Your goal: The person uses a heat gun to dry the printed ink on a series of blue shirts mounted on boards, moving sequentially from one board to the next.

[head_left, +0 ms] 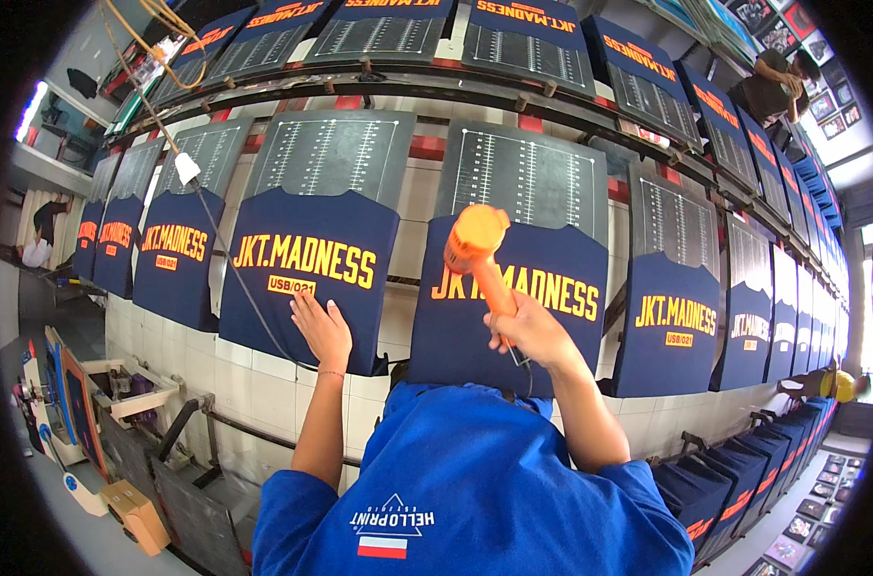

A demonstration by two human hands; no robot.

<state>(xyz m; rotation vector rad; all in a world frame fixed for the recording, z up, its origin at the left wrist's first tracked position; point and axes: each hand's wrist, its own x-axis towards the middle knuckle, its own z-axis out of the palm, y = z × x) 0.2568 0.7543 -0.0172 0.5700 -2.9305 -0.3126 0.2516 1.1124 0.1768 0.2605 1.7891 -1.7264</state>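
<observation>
My right hand [535,332] is closed round the handle of an orange heat gun [477,233], whose dark cord hangs below my fist. The heat gun is above a navy T-shirt [470,357] and hides part of its yellow-orange print. This shirt is stretched over a dark board [561,173] with white ruler marks. To the left, my left hand [321,329] lies with fingers stretched out on another navy T-shirt [249,322]. Its fingertips touch the small orange block under the large lettering. That shirt also covers a marked board [326,154].
More shirt-covered boards run left and right, such as a navy shirt [672,360] at right. Behind a metal rail [398,69] stands another row. A cord with a white connector [188,170] hangs at left. A cardboard box [134,516] sits lower left. Another person [773,84] stands far right.
</observation>
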